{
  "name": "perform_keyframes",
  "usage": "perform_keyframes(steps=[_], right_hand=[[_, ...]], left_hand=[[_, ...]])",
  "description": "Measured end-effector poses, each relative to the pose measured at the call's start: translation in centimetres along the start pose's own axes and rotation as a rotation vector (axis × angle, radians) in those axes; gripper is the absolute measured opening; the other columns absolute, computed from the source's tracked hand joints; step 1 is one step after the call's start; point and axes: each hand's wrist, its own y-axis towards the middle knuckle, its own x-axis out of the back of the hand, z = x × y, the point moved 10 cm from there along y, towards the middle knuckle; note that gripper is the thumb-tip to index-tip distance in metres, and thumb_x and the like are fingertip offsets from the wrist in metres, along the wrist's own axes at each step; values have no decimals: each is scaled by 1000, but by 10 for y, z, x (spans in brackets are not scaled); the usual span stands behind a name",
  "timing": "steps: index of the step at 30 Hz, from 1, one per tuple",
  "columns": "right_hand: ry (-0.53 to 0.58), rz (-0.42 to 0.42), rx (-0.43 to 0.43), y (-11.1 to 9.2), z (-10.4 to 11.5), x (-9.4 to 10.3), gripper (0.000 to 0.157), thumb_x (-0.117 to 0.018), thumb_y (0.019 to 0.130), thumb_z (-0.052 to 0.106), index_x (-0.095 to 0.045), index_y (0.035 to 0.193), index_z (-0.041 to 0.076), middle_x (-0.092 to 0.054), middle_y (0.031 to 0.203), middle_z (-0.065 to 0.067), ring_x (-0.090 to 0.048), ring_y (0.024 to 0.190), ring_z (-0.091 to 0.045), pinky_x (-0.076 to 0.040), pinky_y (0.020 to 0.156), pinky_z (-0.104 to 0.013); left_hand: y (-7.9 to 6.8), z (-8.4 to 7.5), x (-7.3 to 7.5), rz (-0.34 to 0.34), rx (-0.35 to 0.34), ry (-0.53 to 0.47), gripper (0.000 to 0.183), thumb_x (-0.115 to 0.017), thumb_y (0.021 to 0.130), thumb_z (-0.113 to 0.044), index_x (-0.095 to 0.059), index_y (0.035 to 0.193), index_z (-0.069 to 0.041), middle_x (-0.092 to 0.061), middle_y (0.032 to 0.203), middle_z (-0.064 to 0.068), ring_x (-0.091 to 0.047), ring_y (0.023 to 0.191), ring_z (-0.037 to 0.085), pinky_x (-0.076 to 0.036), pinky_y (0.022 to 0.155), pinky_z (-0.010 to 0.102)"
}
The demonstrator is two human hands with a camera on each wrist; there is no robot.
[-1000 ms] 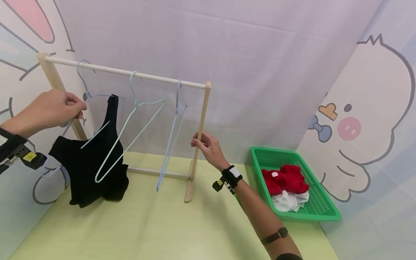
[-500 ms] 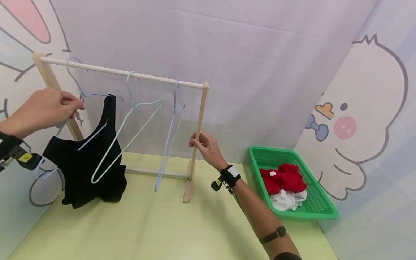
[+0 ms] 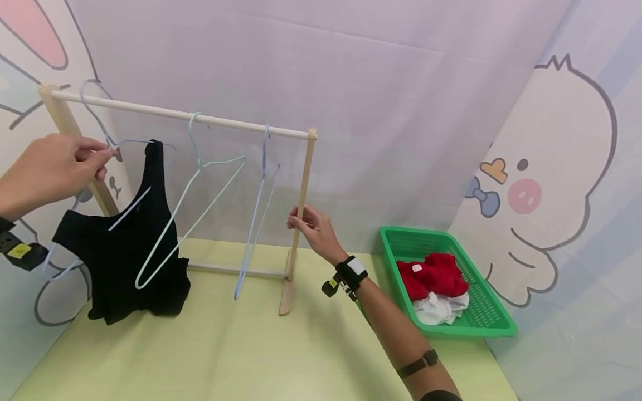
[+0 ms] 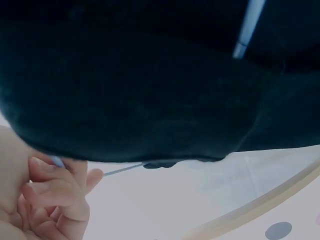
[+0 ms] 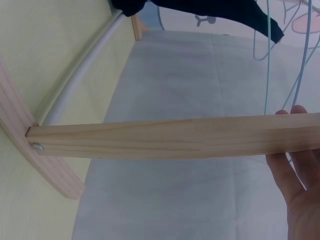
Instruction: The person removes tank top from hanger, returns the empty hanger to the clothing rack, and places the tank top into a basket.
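Observation:
My left hand [image 3: 55, 167] pinches a blue hanger [image 3: 92, 108] just below its hook, near the rack's left end. The hook arches over the top rail, its curve standing a little above it. A black sleeveless top [image 3: 125, 250] hangs on this hanger, one strap over each arm; in the left wrist view the black cloth [image 4: 130, 100] covers most of the picture. With thumb and fingers, my right hand [image 3: 318, 231] grips the right post [image 3: 305, 184] of the wooden clothes rack, also seen as a pale post [image 5: 150, 139] in the right wrist view.
A mint hanger [image 3: 173, 214] and another blue hanger [image 3: 256, 223] hang bare on the rail [image 3: 225, 121]. At the right, a green basket [image 3: 491, 301] holds red clothing [image 3: 436, 275] and white cloth [image 3: 441, 308]. Printed curtains stand behind and at both sides.
My left hand has carried the blue hanger and black top leftward along the rail toward its left end. My right hand keeps its grip on the post. The view has shifted slightly.

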Motion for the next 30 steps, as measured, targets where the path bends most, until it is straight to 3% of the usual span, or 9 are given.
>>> perform_keyframes(steps=[4,7,10,15,20,23,25,27,30], right_hand=[[1,0,9,0,1,-1,9,-61,110,8,-67,114,2,-75,105,-14,-75,100,-24,-59,99,-41],[2,1,21,1,2,-2,9,-61,110,8,-67,114,2,-75,105,-15,-75,99,-25,-59,98,-42],[6,4,30,2,4,-4,9,-61,110,8,-66,114,2,-75,105,-17,-74,99,-26,-59,97,-43],[10,5,24,3,4,-4,9,-60,111,7,-66,114,1,-74,105,-17,-74,99,-26,-59,97,-42],[4,1,14,4,4,-3,9,-59,111,6,-66,114,1,-74,106,-16,-74,100,-25,-59,98,-40],[5,2,14,4,4,-3,9,-59,111,5,-66,114,0,-74,106,-16,-74,99,-24,-60,97,-40],[6,3,16,5,4,-4,9,-59,110,5,-65,114,0,-74,106,-16,-74,99,-24,-60,96,-40],[7,4,22,4,4,-4,9,-59,110,5,-66,114,0,-74,105,-16,-74,98,-24,-60,96,-40],[9,3,21,4,4,-4,9,-60,110,5,-66,114,1,-74,106,-16,-74,99,-25,-60,97,-41]], left_hand=[[1,5,4,-17,10,8,39,-45,115,-13,-61,118,23,-67,81,30,-58,90,56,-44,59,34],[0,8,7,-20,26,17,42,-45,114,-15,-67,98,17,-67,92,38,-53,110,65,-54,76,57],[-2,8,10,-16,52,4,44,-44,114,-16,-66,91,14,-67,100,42,-48,117,67,-43,94,79],[-6,5,13,20,75,-56,41,-41,115,-16,-58,118,21,-71,96,37,-50,115,68,-36,100,81],[-9,3,13,53,74,-87,42,-37,115,-14,-47,134,23,-72,93,35,-51,112,65,-34,97,78],[-11,9,15,46,79,-97,40,-37,115,-13,-48,133,21,-69,85,30,-56,95,52,-51,87,49],[-13,13,16,34,88,-117,39,-38,115,-14,-49,132,20,-66,78,22,-58,83,36,-50,71,32],[-16,15,18,25,102,-139,38,-41,116,-17,-50,131,17,-62,72,11,-52,69,21,-37,56,24],[-22,15,20,16,127,-165,44,-42,117,-26,-47,131,15,-58,67,7,-47,59,12,-38,54,25]])
